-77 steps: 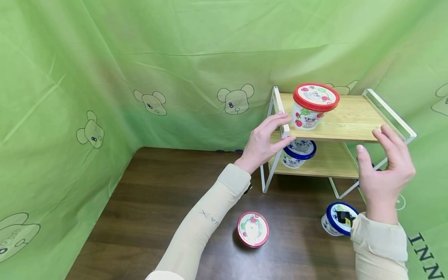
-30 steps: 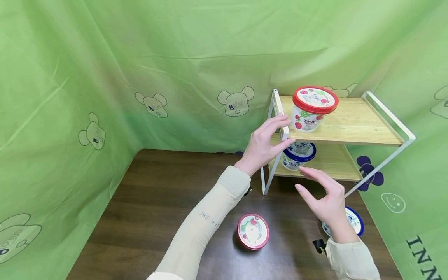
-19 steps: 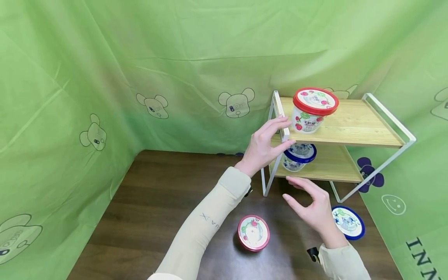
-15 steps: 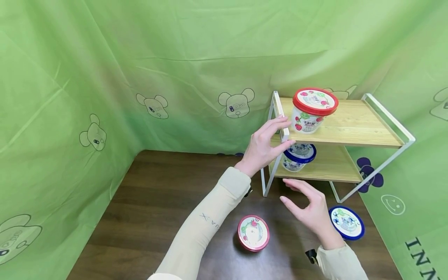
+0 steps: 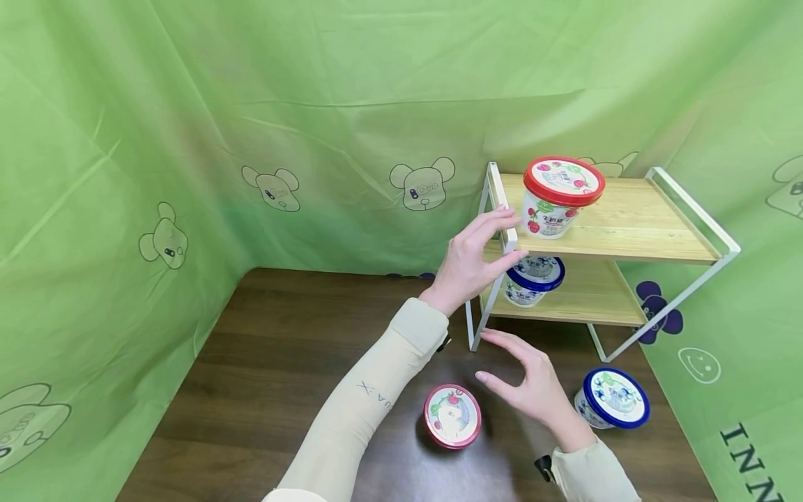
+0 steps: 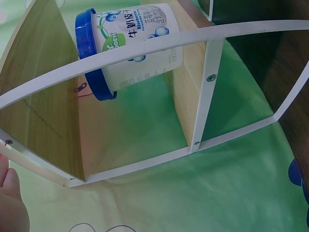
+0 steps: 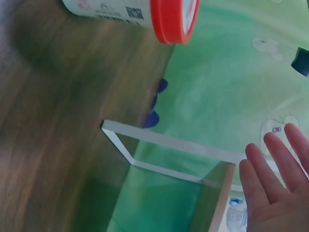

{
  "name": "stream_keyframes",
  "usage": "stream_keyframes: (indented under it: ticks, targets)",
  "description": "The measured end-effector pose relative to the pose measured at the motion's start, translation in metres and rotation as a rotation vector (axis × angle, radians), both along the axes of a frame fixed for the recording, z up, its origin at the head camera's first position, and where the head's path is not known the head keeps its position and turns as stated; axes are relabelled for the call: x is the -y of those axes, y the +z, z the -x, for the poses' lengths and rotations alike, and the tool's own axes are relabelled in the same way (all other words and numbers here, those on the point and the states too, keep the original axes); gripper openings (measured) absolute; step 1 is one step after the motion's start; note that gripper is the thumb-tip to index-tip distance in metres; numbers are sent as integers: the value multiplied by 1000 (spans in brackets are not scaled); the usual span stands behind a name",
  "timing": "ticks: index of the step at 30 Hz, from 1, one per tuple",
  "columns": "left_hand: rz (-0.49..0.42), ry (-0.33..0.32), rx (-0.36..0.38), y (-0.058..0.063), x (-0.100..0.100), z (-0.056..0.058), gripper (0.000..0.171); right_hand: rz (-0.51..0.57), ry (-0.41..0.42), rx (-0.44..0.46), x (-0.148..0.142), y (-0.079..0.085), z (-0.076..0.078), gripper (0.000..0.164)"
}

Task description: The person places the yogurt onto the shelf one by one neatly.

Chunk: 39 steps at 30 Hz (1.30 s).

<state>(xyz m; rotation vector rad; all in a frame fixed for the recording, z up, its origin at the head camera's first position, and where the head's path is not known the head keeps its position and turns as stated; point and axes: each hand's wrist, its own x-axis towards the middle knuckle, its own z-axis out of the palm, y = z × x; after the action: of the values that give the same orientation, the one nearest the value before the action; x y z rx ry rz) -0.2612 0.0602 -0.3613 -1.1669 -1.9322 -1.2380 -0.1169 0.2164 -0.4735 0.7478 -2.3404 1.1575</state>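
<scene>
My left hand (image 5: pixel 467 261) holds the upper left front corner of a two-tier shelf (image 5: pixel 633 230), fingers on the white metal end and thumb below. In the left wrist view only a bit of that hand (image 6: pixel 10 203) shows at the frame. My right hand (image 5: pixel 527 387) hovers with thumb and fingers spread, holding nothing, right of a red-lidded ice cream tub (image 5: pixel 452 417) on the table. In the right wrist view its fingers are extended, and the red-lidded tub (image 7: pixel 171 19) appears at the top.
A red-lidded tub (image 5: pixel 561 199) stands at the left of the top shelf, a blue-lidded tub (image 5: pixel 533 282) on the lower one. Another blue-lidded tub (image 5: pixel 611 399) stands on the dark wooden table (image 5: pixel 301 348) at the right. Green printed cloth (image 5: pixel 351 139) hangs around.
My right hand, empty throughout, has swept left and down from the shelf's right side towards the red-lidded tub on the table. My left hand stays on the shelf corner; the tubs have not moved.
</scene>
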Motion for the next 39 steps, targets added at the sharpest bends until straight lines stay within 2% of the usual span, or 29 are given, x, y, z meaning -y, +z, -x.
stream_keyframes:
  ticks: [4,9,15,24,32,39]
  targets:
    - [2,10,-9,0,0,0,47,-41,-1,100,3,-4,-3,71]
    - [-5,10,-17,0,0,0,47,-51,32,165,5,-10,-4,80]
    - [-12,0,-13,1,0,0,47,-81,70,200,10,-19,-9,92]
    - [7,8,7,1,0,0,47,-153,96,223,26,-34,-14,102]
    - [4,3,25,2,0,-1,47,-211,112,334,38,-40,-21,111]
    - [-8,-3,28,1,0,-1,48,-232,125,323,41,-45,-24,120]
